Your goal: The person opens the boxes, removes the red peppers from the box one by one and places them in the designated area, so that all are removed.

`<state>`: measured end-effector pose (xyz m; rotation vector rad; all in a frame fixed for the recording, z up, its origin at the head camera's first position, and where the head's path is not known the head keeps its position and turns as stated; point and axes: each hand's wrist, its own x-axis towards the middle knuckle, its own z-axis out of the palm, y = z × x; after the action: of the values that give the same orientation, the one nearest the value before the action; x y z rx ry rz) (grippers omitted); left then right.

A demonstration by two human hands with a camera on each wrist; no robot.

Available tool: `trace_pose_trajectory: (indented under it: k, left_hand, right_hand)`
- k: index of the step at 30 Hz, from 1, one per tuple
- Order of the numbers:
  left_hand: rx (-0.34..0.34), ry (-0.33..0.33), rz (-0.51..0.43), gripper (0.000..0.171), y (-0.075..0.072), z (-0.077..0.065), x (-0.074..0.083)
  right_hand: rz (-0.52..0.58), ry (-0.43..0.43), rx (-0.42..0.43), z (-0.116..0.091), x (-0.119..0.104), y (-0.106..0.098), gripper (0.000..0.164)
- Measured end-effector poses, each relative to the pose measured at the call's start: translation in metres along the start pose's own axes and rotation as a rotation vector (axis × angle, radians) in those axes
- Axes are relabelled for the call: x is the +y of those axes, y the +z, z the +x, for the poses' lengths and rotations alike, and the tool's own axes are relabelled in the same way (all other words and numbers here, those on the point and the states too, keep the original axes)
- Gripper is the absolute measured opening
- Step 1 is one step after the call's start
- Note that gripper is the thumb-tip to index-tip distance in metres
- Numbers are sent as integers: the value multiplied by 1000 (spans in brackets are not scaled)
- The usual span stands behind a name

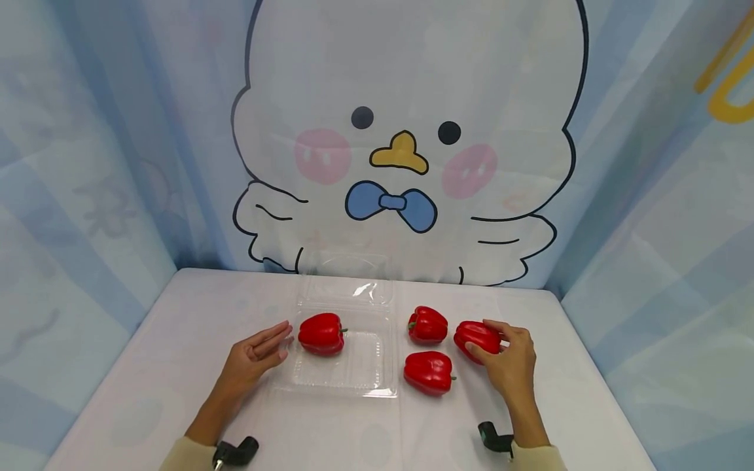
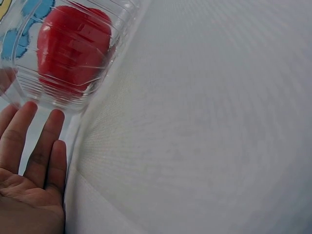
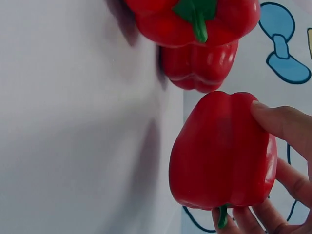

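A clear plastic clamshell box [image 1: 368, 356] lies with its lid folded back, and one red bell pepper [image 1: 321, 333] rests in its left part. Beside the box's left edge is my left hand [image 1: 253, 360], fingers extended; in the left wrist view its fingertips [image 2: 54, 119] come up to the box wall, though contact is hard to tell. My right hand [image 1: 514, 360] grips another red bell pepper [image 1: 474, 339] between thumb and fingers. In the right wrist view that pepper [image 3: 222, 151] appears held off the table, its green stem pointing toward the fingers.
Two more red bell peppers, one farther back [image 1: 427, 325] and one nearer [image 1: 429, 373], lie between the box and my right hand. The white-covered table [image 1: 194, 314] meets a curtain [image 1: 501, 78] with a cartoon print behind, and curtains hang at both sides.
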<state>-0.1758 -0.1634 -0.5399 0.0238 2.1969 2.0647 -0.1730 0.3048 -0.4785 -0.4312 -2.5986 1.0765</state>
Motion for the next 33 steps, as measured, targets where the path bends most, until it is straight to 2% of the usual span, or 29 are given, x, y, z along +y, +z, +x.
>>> trace_pose_trajectory:
  k: [19, 33]
  left_hand:
    - [-10, 5, -10, 61, -1, 0, 0]
    - [-9, -3, -16, 61, -1, 1, -1]
  right_hand:
    - [-56, 42, -61, 33, 23, -4, 62]
    - [-86, 48, -96, 45, 25, -3, 62]
